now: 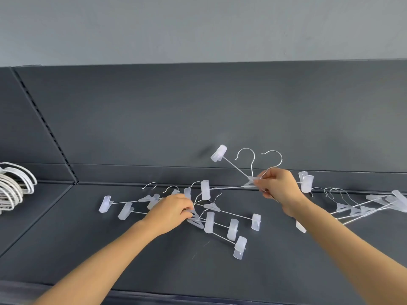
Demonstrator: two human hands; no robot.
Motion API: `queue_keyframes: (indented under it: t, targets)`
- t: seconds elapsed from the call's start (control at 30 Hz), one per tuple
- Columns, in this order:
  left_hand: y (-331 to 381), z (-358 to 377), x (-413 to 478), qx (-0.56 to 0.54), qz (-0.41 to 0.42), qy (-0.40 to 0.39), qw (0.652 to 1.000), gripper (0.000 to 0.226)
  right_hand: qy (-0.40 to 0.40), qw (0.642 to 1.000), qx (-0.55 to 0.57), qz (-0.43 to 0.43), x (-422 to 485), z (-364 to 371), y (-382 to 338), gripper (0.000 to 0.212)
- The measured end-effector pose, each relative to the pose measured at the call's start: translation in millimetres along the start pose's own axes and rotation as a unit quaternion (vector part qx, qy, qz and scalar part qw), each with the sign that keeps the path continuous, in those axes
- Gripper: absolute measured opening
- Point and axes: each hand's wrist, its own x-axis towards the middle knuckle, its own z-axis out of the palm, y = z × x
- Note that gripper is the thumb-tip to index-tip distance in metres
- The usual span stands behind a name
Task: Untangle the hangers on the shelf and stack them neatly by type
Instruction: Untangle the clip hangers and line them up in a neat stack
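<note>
A tangle of clear clip hangers (211, 216) with metal hooks lies in the middle of the dark grey shelf (110, 249). My left hand (170, 209) rests on the tangle, its fingers pinching a hanger's neck. My right hand (278, 187) holds two lifted clip hangers (251, 179) by their necks above the shelf, hooks pointing up. To the right lies a neat row of clip hangers (361, 209), partly hidden behind my right forearm. A stack of white plain hangers (13, 188) sits at the far left on the neighbouring shelf section.
The shelf's dark back panel (198, 117) rises behind the hangers, with a slotted upright (47, 126) at the left. A grey wall is above. The shelf's front edge (176, 297) runs along the bottom of the view.
</note>
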Motion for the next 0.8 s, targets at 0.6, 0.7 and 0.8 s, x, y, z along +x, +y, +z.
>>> queue_keyframes:
  t: [0.6,0.7,0.8]
  targets:
    - [54.5,-27.1,27.3,-0.204,-0.044,0.047,0.977,0.034,-0.076,0.996,0.053,0.001,-16.9,-14.0,-0.2,0.025]
    - [57.7,-36.2,27.8,-0.401,-0.095,-0.03,0.91,0.023,-0.091,0.995,0.045,0.0,-16.6,-22.5,2.4,0.025]
    - [54.9,-37.9,28.7,-0.483,-0.113,-0.071,0.866,0.012,-0.098,0.995,0.036,-0.001,-15.5,-29.9,4.1,0.017]
